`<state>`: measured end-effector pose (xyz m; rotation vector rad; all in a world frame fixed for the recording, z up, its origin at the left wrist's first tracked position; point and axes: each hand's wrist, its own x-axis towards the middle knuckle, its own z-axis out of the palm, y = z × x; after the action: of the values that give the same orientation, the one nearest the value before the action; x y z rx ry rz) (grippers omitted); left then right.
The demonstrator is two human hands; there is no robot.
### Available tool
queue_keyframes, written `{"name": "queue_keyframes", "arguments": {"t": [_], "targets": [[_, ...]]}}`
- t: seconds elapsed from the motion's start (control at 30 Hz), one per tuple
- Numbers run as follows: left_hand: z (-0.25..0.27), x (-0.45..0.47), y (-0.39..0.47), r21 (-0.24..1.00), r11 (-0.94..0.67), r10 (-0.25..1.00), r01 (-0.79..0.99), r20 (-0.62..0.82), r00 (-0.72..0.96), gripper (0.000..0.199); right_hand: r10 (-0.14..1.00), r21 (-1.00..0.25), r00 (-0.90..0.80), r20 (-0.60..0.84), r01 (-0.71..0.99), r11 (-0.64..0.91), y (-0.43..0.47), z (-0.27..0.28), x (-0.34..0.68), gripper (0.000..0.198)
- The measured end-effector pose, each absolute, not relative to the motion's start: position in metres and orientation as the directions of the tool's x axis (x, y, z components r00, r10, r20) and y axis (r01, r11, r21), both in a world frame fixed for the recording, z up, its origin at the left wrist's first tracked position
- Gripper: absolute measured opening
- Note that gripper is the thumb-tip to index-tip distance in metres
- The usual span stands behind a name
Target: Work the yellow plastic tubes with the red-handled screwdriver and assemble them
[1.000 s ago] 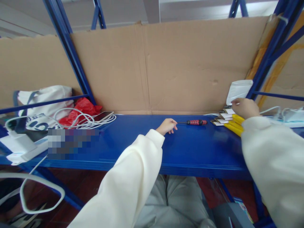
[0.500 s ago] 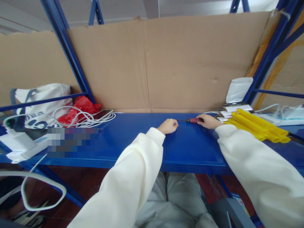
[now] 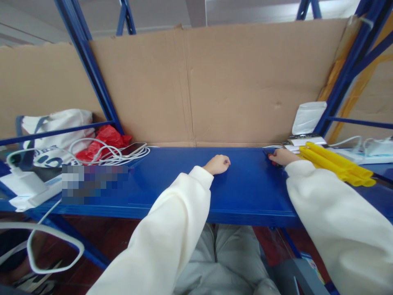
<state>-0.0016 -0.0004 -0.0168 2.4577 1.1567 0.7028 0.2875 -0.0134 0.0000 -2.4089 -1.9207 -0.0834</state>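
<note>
Screwdriver (image 3: 275, 164) moved rightward in right hand (image 3: 283, 156), near white packet (image 3: 308, 118).

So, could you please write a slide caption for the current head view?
Left hand curled over a blue table, right hand on a mostly hidden red tool beside yellow tubes.

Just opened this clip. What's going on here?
A person in white sleeves is at a blue table. Their right hand grips a red-and-black screwdriver, mostly hidden by the fingers, just left of some yellow tubes. The left hand is loosely curled at the middle of the table, with nothing visible in it. White cables lie off to the left.
</note>
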Motion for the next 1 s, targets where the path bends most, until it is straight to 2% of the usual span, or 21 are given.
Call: {"name": "queue_keyframes", "arguments": {"t": [0.4,0.53,0.7,0.87,1.0], "targets": [[-0.017,-0.002,0.0,0.514,-0.602,0.792,0.611,0.289,0.538,0.019,0.969,-0.077,0.22,0.111,0.974,-0.212,-0.014,-0.002,0.303,0.037],[-0.016,-0.002,0.0,0.493,-0.61,0.786,0.62,0.281,0.55,0.021,0.949,-0.071,0.271,0.158,0.962,-0.263,-0.024,0.006,0.295,0.039],[-0.015,-0.002,-0.002,0.422,-0.618,0.782,0.663,0.239,0.576,0.025,0.834,-0.165,0.417,0.362,0.909,-0.383,-0.042,0.02,0.285,0.038],[-0.014,-0.002,-0.001,0.376,-0.627,0.776,0.682,0.23,0.587,0.027,0.605,-0.212,0.521,0.602,0.835,-0.508,-0.054,0.025,0.291,0.043],[-0.015,-0.002,0.001,0.364,-0.637,0.768,0.679,0.236,0.595,0.027,0.513,-0.316,0.648,0.563,0.742,-0.591,-0.056,0.025,0.303,0.047]]}}
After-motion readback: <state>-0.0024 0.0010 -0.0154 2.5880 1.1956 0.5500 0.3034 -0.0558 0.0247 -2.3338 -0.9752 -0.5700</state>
